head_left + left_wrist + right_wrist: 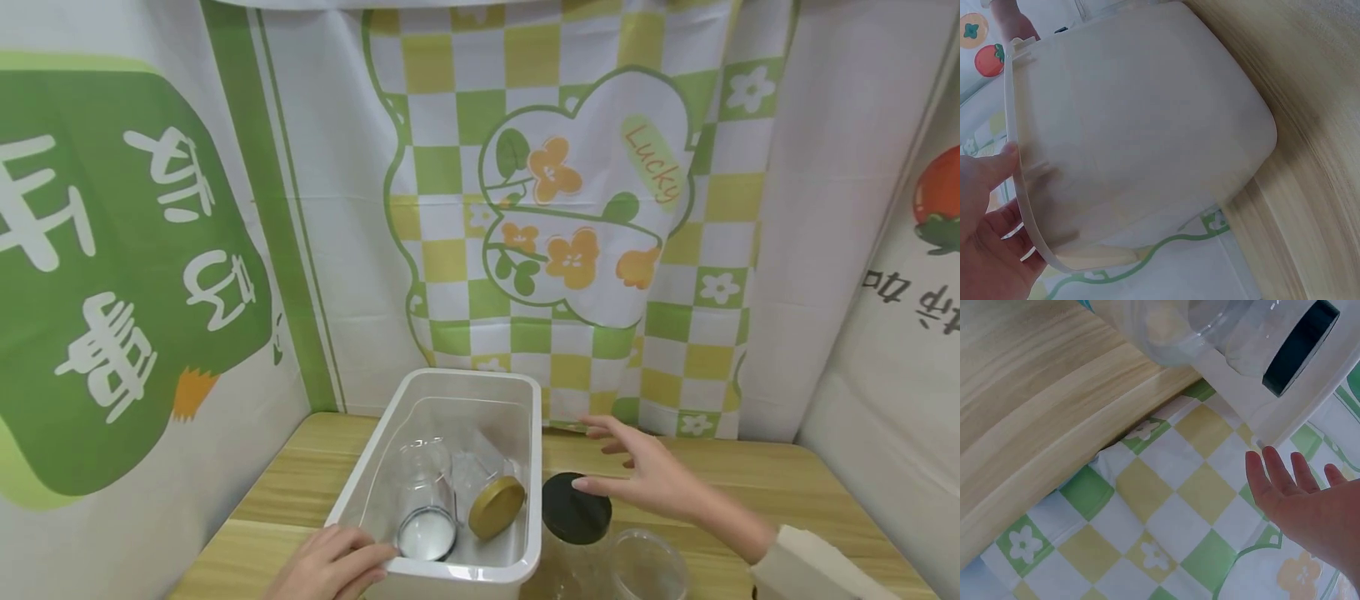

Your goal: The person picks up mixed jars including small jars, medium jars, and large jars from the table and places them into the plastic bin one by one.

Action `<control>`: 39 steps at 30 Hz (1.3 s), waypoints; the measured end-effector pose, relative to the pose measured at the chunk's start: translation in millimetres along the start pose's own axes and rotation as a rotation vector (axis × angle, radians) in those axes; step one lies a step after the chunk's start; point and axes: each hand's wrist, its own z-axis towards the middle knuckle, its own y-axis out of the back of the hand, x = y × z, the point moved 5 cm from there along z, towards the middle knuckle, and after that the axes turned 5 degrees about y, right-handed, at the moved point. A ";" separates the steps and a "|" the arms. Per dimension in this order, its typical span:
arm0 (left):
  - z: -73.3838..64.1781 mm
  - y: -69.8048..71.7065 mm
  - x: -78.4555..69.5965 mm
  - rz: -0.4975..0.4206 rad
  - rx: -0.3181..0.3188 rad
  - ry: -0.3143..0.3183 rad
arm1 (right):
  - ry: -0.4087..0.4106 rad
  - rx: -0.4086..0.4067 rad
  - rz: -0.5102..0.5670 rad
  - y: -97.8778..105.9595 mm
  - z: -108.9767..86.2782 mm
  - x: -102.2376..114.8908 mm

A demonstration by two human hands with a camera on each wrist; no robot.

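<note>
A white plastic bin stands on the wooden table. My left hand holds its near left rim, thumb outside and fingers over the edge, as the left wrist view shows. Inside lie a clear jar with its round end toward me and a clear jar with a gold lid. Right of the bin stands a clear jar with a black lid. My right hand hovers beside that lid with fingers spread, holding nothing; in the right wrist view its fingers are apart from the jar.
A clear round container sits right of the black-lidded jar at the near side. Behind the table hangs a green and yellow checkered cloth. Printed white cloth walls enclose both sides.
</note>
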 end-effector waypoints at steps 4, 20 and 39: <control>-0.8 -0.1 -0.2 0.008 -0.001 -0.004 | 0.009 -0.027 -0.014 -4.0 -9.7 -5.8; 0.8 -0.1 -2.2 0.032 -0.021 -0.009 | 0.023 -0.086 0.018 -18.9 -57.7 -29.5; 0.4 1.4 -2.4 0.006 -0.032 -0.016 | 0.161 -0.035 0.019 -40.2 -95.7 -68.3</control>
